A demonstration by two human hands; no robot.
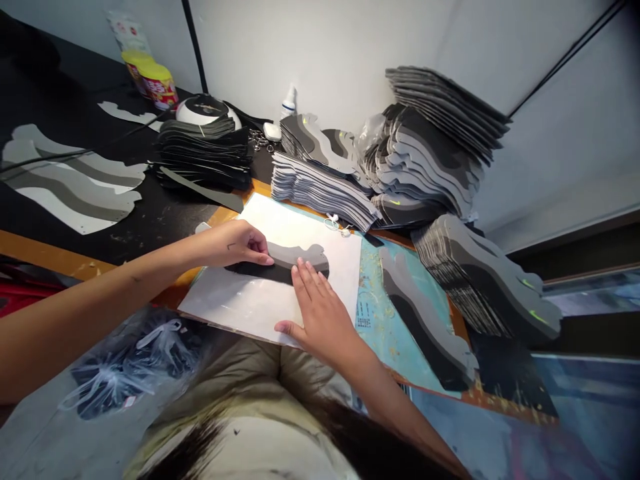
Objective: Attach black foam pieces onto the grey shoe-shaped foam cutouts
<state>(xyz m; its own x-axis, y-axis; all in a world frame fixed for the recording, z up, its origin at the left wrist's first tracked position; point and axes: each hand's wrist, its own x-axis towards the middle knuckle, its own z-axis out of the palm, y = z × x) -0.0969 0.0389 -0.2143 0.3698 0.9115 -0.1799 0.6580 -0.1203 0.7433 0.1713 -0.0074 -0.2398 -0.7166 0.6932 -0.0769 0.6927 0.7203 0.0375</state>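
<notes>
Head camera, mid-frame: your left hand (239, 243) pinched the wavy grey-and-black sheet (286, 256); your right hand (326, 321), fingers together, apparently steadied it.

Gray stacked pieces (475, 267) bear yellow swooshes (539, 316) (small ones).

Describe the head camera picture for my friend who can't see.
A person's left hand and flat right hand touch a wavy grey-and-black piece on a white board. Behind, stacks of thin grey pieces stand by a pale wall.
</notes>
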